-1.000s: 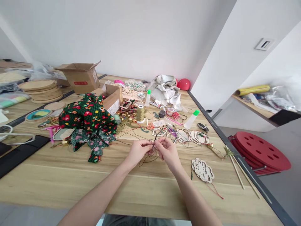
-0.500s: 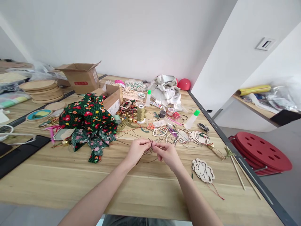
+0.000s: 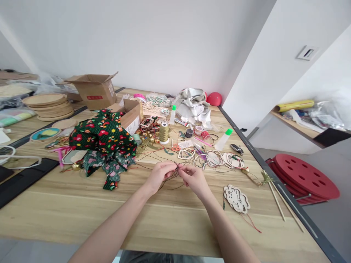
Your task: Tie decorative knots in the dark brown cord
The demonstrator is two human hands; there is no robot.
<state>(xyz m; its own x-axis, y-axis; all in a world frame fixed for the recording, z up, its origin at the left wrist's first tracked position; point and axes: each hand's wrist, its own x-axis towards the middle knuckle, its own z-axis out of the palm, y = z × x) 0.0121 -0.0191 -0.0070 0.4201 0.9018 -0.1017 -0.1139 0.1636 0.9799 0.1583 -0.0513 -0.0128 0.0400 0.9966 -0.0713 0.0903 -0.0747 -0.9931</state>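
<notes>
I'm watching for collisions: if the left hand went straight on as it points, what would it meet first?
Besides the dark cord it pinches, the left hand would likely meet the right hand first; depth is unclear.

The one view looks from the person's head, forward and down over the tabletop [image 3: 170, 219]; the wall [image 3: 153, 44] fills the frame's upper part. It sits near, above and behind the left hand [image 3: 159, 176] and right hand [image 3: 194, 180]; both show below centre.

Light in here: bright, diffuse; wall [image 3: 153, 44] softly greyed; plastic bags [image 3: 327, 116] at right washed pale; shadows faint beside the forearms [image 3: 120, 215]; red stools [image 3: 304, 174] stretched by edge distortion; dark thread [image 3: 171, 176] too fine to resolve clearly.
</notes>
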